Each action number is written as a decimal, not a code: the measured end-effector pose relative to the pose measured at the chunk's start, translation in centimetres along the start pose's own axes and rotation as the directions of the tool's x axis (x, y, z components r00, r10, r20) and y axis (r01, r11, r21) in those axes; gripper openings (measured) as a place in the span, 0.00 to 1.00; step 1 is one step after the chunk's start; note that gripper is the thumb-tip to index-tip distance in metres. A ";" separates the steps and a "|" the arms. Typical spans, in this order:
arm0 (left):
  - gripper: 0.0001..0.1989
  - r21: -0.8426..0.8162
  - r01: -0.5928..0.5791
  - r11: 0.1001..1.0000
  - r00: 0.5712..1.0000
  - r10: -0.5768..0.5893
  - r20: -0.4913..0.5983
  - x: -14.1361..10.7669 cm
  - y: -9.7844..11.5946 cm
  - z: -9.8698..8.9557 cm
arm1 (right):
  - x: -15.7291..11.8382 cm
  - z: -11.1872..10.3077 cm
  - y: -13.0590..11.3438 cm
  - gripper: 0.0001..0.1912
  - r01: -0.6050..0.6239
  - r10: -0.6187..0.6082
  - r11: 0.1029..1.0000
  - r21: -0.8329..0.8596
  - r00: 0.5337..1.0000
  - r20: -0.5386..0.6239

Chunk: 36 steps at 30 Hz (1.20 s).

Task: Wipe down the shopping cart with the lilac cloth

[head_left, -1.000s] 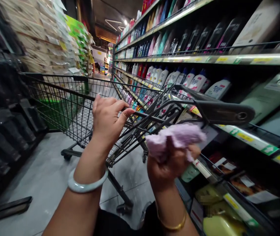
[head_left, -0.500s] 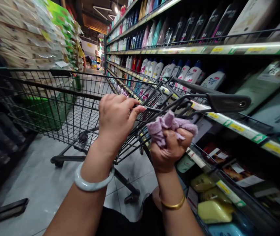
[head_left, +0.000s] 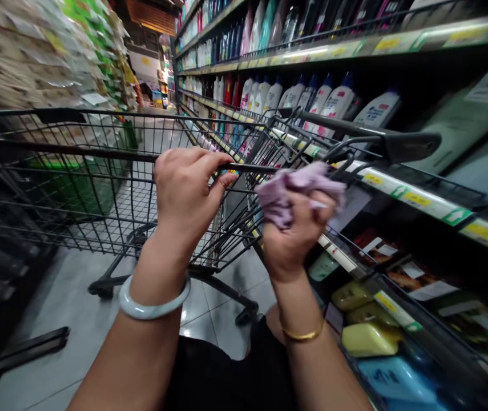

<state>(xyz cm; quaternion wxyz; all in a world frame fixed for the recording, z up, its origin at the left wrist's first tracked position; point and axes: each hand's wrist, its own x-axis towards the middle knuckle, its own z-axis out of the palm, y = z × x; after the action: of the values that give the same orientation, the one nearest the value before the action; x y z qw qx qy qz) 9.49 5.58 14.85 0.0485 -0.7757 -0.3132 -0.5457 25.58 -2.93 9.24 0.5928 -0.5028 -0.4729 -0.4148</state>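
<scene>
Cloth (head_left: 297, 188), a crumpled lilac one, sits bunched in the right hand (head_left: 293, 237), just beside the inner end of the shopping cart's (head_left: 76, 188) handle bar (head_left: 380, 140) and against the folded wire seat flap at the cart's rear. Head view: the right fingers are curled tight and clamped on the cloth, whose loose folds spill out above the knuckles. The left hand (head_left: 186, 191) is closed over the top wire rail of the cart's rear, fingers wrapped together round it, thumb pressing from the near side; a pale bangle (head_left: 153, 305) rings that wrist and a gold one (head_left: 301, 334) the other. The cart stands on grey floor tiles, hard beside shelving (head_left: 398, 188) stocked with bottles and boxed goods. Judgement: the step in hand appears to be wiping down the cart's rear frame, the left hand steadying the cart. The next move would call for bringing the cloth flat against the bar or wires and drawing it along with firm pressure.
</scene>
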 end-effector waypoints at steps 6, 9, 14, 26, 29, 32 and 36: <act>0.17 0.052 0.125 0.991 0.992 -0.126 0.010 0.1 0.3 -0.4 | 0.2 -0.1 0.1 0.14 0.104 -0.102 0.995 -0.006 0.988 0.117; 0.18 0.100 0.195 0.976 0.981 -0.191 -0.042 0.3 -0.6 -0.5 | 1.4 0.0 1.4 0.15 0.060 -0.061 0.998 -0.011 0.991 -0.121; 0.17 0.176 0.174 0.969 0.985 -0.170 -0.042 0.4 -1.6 -0.6 | -2.4 2.1 -0.7 0.18 0.152 -0.151 0.988 0.005 0.978 0.144; 0.16 0.263 0.149 0.953 0.988 -0.156 0.003 0.1 -1.3 -0.9 | -3.3 2.7 -2.5 0.16 0.100 -0.134 0.987 0.126 0.946 0.294; 0.15 0.246 0.120 0.962 0.991 -0.130 0.022 0.1 -1.5 -1.2 | -3.9 2.8 -2.9 0.15 0.196 -0.236 0.969 0.152 0.917 0.320; 0.14 0.189 0.118 0.975 0.992 -0.124 0.024 0.0 -1.2 -1.5 | -1.8 2.1 -1.6 0.12 0.108 -0.119 0.987 0.116 0.989 0.088; 0.11 0.096 0.137 0.986 0.990 -0.138 0.001 -0.1 -1.3 -1.6 | -1.0 2.3 -0.5 0.14 0.051 -0.055 0.994 0.096 0.998 0.042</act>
<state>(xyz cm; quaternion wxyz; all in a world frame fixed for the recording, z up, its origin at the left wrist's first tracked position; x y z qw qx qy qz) 7.48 5.95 15.05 0.0465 -0.7510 -0.3920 -0.5293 24.55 -0.76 8.44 0.5942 -0.4704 -0.5183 -0.3963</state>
